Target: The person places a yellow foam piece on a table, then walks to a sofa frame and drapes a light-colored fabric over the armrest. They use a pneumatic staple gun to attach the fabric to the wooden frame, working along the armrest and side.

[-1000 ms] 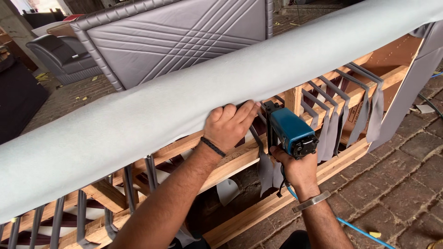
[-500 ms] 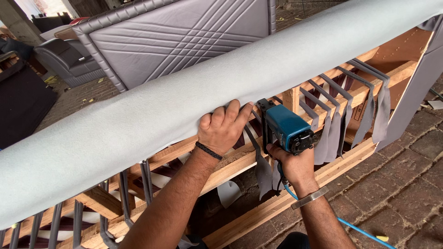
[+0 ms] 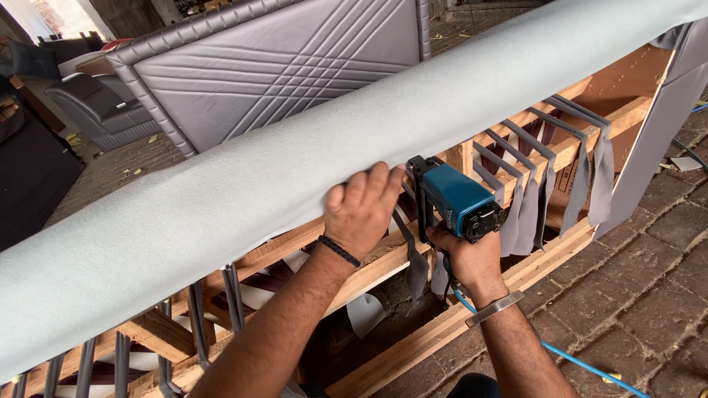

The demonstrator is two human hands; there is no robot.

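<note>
Light: I see even, soft daylight, brightest at the upper left, where the background is blown out.
Shadows: faint, deepest inside the wooden frame [image 3: 413, 346].
Glare: mild sheen on the quilted grey panel [image 3: 280, 66].
Blur: my left hand [image 3: 361, 210] is slightly motion-smeared; the rest reads sharp.
Edges: wide-angle bending of the pale fabric roll [image 3: 221, 191].

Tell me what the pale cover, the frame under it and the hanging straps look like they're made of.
Cover: seemingly matte, felt-like fabric, smooth with no sheen. Frame: bare unfinished wood, pale with visible grain. Straps: probably grey woven webbing, limp and flat. The left hand presses the cover.
</note>
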